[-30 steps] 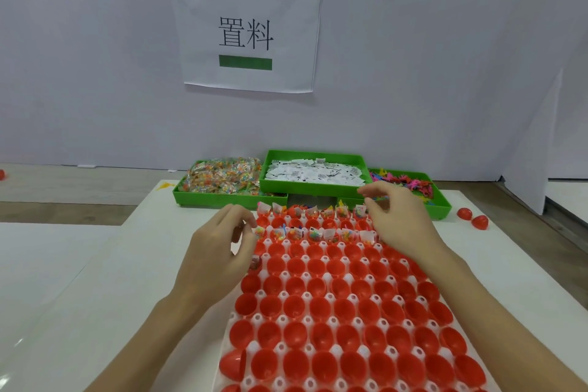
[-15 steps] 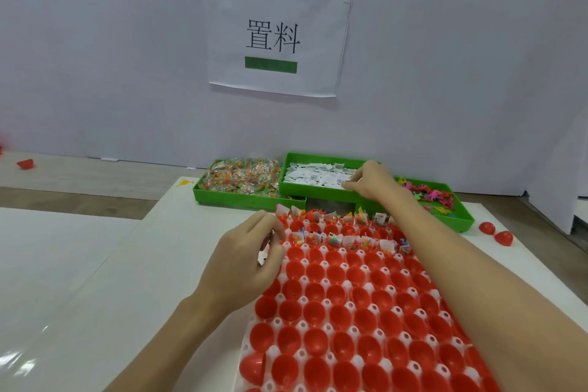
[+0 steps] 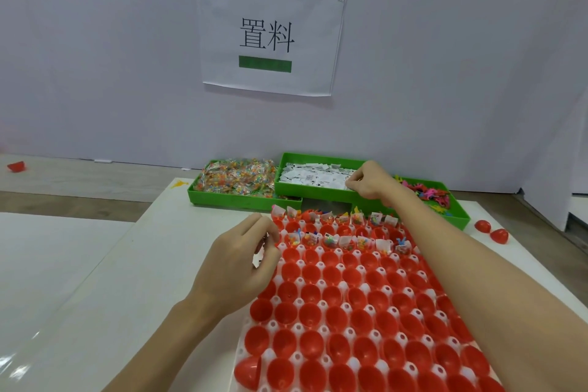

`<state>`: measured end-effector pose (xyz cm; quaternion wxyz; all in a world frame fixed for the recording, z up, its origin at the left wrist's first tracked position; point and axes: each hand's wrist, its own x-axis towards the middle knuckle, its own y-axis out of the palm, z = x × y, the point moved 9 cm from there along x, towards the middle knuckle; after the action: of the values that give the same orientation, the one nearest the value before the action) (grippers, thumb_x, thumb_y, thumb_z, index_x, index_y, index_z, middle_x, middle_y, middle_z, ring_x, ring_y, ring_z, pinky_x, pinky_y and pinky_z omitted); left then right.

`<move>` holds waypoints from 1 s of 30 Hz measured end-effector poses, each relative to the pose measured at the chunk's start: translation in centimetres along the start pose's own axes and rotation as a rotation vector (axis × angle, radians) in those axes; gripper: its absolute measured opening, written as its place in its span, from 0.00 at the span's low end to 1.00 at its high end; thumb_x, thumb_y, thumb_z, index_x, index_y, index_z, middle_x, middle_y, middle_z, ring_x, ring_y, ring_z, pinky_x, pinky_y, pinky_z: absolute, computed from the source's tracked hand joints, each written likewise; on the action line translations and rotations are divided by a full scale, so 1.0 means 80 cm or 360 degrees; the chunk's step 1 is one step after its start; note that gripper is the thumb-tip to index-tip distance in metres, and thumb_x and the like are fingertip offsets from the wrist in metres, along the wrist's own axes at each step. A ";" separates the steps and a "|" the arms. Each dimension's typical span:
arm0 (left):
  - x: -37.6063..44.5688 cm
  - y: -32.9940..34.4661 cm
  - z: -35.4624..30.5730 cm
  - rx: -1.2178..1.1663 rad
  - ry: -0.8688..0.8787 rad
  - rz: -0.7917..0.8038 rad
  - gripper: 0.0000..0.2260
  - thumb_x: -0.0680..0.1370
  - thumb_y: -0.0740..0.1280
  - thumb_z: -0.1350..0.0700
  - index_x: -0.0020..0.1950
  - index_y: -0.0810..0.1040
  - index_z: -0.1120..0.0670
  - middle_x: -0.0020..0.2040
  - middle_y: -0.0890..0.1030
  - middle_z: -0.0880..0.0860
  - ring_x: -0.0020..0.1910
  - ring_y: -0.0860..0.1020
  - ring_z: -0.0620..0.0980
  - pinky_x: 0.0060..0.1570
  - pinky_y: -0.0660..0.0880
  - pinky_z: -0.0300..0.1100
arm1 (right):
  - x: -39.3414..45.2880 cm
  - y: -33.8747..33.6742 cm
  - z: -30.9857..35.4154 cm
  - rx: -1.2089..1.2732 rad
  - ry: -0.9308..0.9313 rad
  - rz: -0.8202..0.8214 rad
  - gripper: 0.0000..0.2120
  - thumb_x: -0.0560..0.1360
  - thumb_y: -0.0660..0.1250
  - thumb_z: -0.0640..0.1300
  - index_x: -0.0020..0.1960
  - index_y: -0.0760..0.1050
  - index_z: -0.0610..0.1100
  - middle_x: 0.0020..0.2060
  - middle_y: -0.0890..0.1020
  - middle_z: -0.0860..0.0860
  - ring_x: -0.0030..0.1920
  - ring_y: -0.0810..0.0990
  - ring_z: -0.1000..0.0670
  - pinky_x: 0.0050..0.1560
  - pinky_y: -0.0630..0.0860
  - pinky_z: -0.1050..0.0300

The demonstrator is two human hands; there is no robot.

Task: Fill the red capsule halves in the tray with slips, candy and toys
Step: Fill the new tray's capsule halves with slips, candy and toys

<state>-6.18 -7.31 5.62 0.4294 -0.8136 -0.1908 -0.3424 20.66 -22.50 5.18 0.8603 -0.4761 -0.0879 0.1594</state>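
The red capsule halves sit open side up in a white tray on the near part of the table. Only the two far rows have slips, candy and toys in them; all the nearer rows are bare inside. The right hand is far out over the middle green bin of paper slips, fingers curled down and close together on the pile, but I cannot tell if they have a slip yet. The left hand rests at the left edge of the tray with its fingers bent; something small may be pinched there, too hidden to name. To do this step well, I think the right hand should pick just one slip, pinch it gently, and drop it in the first bare cup of the third row. The candy bin is to the left, the toy bin to the right.
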 end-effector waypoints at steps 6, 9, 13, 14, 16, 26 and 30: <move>0.000 0.000 -0.001 0.0021 -0.0008 0.0012 0.07 0.78 0.60 0.55 0.45 0.77 0.55 0.40 0.75 0.45 0.34 0.70 0.44 0.34 0.68 0.34 | -0.004 -0.008 -0.004 0.0114 -0.0104 -0.0167 0.08 0.80 0.69 0.38 0.56 0.83 0.37 0.58 0.83 0.41 0.49 0.78 0.48 0.50 0.74 0.55; 0.000 0.000 0.003 0.0027 -0.0050 0.0015 0.08 0.78 0.60 0.55 0.45 0.77 0.55 0.40 0.75 0.45 0.34 0.70 0.44 0.35 0.66 0.32 | -0.005 -0.012 -0.011 0.0230 -0.0090 -0.0177 0.06 0.79 0.70 0.35 0.53 0.84 0.38 0.54 0.84 0.41 0.50 0.81 0.46 0.48 0.76 0.54; -0.001 0.000 0.007 0.0033 -0.0073 0.0025 0.08 0.78 0.60 0.55 0.45 0.77 0.55 0.40 0.74 0.43 0.34 0.70 0.43 0.36 0.66 0.30 | -0.005 -0.014 -0.022 0.0394 -0.0052 -0.0169 0.06 0.77 0.71 0.34 0.52 0.85 0.40 0.53 0.85 0.42 0.48 0.82 0.48 0.44 0.79 0.54; -0.001 0.000 0.007 0.0036 -0.0075 0.0024 0.08 0.78 0.60 0.54 0.45 0.77 0.55 0.40 0.74 0.43 0.34 0.70 0.43 0.36 0.66 0.30 | -0.006 -0.015 -0.023 0.0418 -0.0052 -0.0185 0.06 0.78 0.71 0.35 0.53 0.84 0.39 0.54 0.85 0.42 0.47 0.81 0.48 0.43 0.78 0.56; -0.001 0.000 0.007 0.0048 -0.0066 0.0024 0.09 0.78 0.60 0.54 0.45 0.77 0.55 0.40 0.74 0.43 0.34 0.70 0.43 0.36 0.66 0.29 | -0.006 -0.017 -0.027 0.0451 -0.0044 -0.0227 0.08 0.78 0.72 0.39 0.56 0.84 0.39 0.55 0.84 0.41 0.51 0.81 0.46 0.50 0.79 0.53; -0.003 0.003 0.007 0.0098 -0.0018 0.0046 0.08 0.79 0.60 0.55 0.46 0.77 0.55 0.40 0.75 0.45 0.34 0.71 0.45 0.33 0.68 0.35 | -0.017 -0.039 -0.054 0.0464 0.0034 -0.0490 0.13 0.80 0.70 0.47 0.56 0.84 0.37 0.44 0.86 0.43 0.35 0.80 0.47 0.41 0.77 0.54; -0.001 -0.001 0.009 -0.0012 -0.0102 -0.0047 0.06 0.80 0.63 0.57 0.47 0.79 0.54 0.40 0.77 0.44 0.35 0.73 0.44 0.35 0.70 0.34 | -0.049 -0.066 -0.067 0.0493 0.0030 -0.0830 0.13 0.83 0.66 0.45 0.55 0.83 0.36 0.42 0.84 0.44 0.35 0.78 0.51 0.44 0.77 0.51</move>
<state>-5.99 -6.68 5.30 0.4150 -0.8228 -0.2153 -0.3232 19.66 -30.77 6.84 0.9354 -0.3022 -0.1738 -0.0599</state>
